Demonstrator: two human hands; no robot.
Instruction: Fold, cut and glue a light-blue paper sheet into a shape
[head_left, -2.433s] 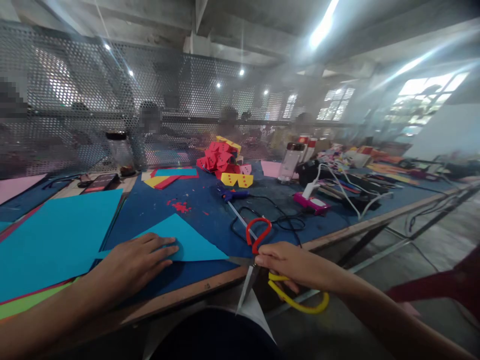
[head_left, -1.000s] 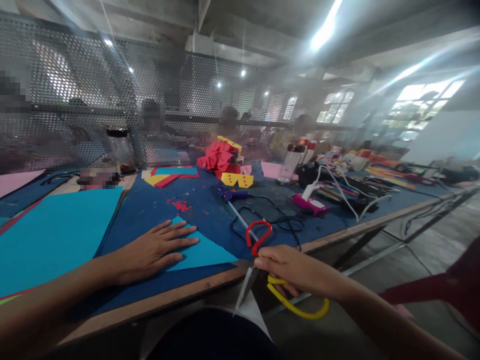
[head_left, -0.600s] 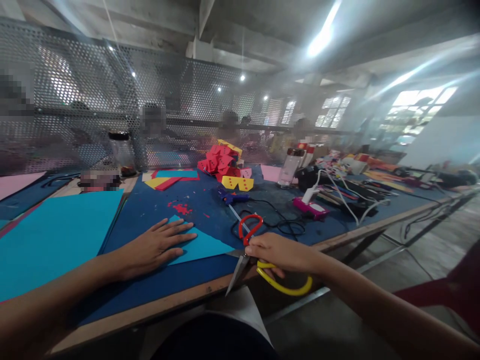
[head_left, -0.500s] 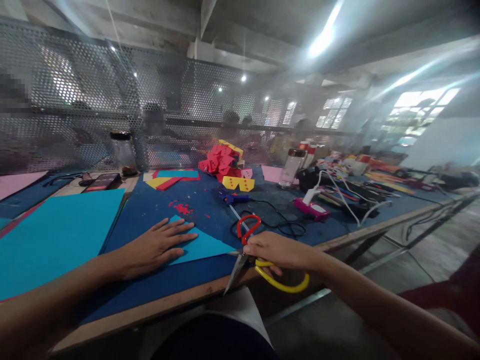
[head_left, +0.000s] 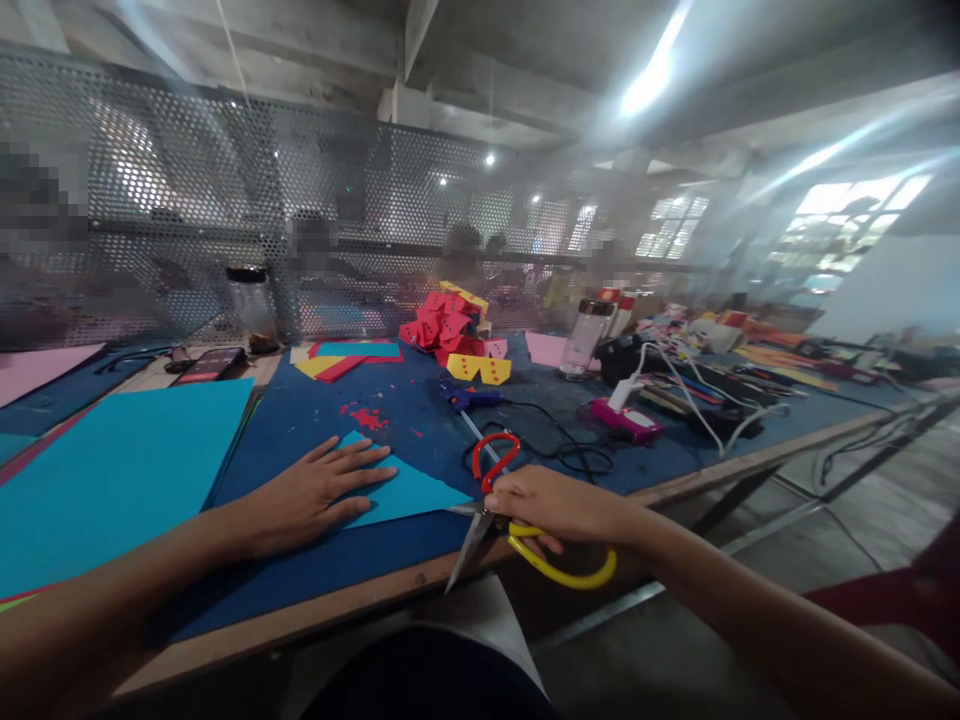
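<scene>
My left hand [head_left: 322,495] lies flat with its fingers spread, pressing a folded-looking piece of blue paper [head_left: 420,488] onto the blue tabletop. At the table's front edge, my right hand [head_left: 551,500] grips a pair of scissors [head_left: 469,550] with one red and one yellow handle. The scissor blades stand apart; one tip touches or lies over the right corner of the blue paper, and the other points down past the wooden edge. My hand partly hides the pivot and handles.
A large blue sheet stack [head_left: 135,480] lies left. Beyond are red scraps [head_left: 366,418], a blue glue gun [head_left: 472,398] with its cord, a yellow dotted paper piece [head_left: 480,370] and a red paper pile [head_left: 442,325]. Bottles [head_left: 586,340], a pink power strip [head_left: 626,420] and cables stand right.
Both hands and the scissors hold nearly the same pose. The view has shifted very slightly, so the background appears a little further right and lower.
</scene>
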